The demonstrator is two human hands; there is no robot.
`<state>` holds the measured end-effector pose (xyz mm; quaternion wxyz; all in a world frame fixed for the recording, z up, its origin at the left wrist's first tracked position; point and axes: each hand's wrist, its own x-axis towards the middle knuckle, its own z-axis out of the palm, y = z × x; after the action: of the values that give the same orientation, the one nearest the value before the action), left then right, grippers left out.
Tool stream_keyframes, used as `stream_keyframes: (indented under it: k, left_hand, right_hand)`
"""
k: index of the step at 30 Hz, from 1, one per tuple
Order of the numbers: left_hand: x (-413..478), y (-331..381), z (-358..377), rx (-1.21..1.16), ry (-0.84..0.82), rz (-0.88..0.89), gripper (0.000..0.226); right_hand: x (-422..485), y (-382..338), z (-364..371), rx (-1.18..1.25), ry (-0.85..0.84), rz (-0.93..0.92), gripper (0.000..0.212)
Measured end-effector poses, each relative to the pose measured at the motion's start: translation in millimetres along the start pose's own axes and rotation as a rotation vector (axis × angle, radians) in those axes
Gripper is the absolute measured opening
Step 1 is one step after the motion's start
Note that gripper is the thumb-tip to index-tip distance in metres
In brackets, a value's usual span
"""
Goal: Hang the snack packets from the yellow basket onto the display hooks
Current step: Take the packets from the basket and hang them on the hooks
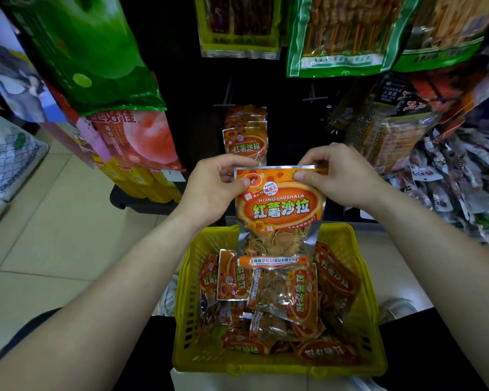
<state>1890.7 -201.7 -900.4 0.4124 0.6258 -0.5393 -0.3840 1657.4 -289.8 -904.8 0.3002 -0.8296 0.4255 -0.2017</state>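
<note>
Pale floor tiles and a dark display rack crowded with hanging bags fill the background. 2 hands hold 1 orange snack packet (pixel 280 210) upright above the yellow basket (pixel 187 306), just in front of the hung packets (pixel 244 136) of the same kind. The left hand (pixel 212 190) pinches its top left corner and the right hand (pixel 339 179) pinches its top right corner. I cannot see the hanging hole, so the likeliest slip is missing the display hook (pixel 228 91) and creasing or tearing the seal. A weak pinch could also drop it among the loose packets (pixel 280 300) below. Its top seal is flat and silver-edged, the orange label faces the camera, and a clear lower window shows pale crisps.
</note>
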Motion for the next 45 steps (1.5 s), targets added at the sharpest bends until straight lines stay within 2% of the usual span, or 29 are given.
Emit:
stream_keyframes:
  k: [17,20,29,33,36,40,45]
  left_hand:
    - [1.7,-3.7,4.8,-0.041,0.035,-0.005,0.029]
    - [1.4,-4.9,6.8,-0.050,0.043,-0.018,0.027]
    - [-1.9,-7.1,15.3,0.040,0.030,0.013,0.026]
    - [-2.9,-9.5,18.7,0.077,0.027,0.029,0.023]
    - [-2.8,-15.4,21.8,0.100,0.020,-0.003,0.021]
    - [-0.8,-22.4,20.6,0.093,0.009,-0.018,0.023]
    - [4.0,-35.8,-4.7,0.200,-0.016,-0.069,0.049]
  right_hand:
    - [-0.2,2.5,0.0,-0.008,-0.036,-0.028,0.008]
    - [-0.4,3.3,-0.8,-0.029,-0.041,-0.032,0.003]
    - [-3.9,-6.1,7.6,-0.410,-0.093,-0.135,0.028]
    - [-5.5,-12.6,15.1,-0.292,-0.183,-0.107,0.017]
    - [-6.1,-15.5,20.0,-0.306,-0.236,-0.046,0.010]
    - [-7.6,-20.7,23.4,-0.406,-0.195,0.007,0.007]
    - [2.5,-31.8,13.9,-0.525,0.013,0.007,0.016]
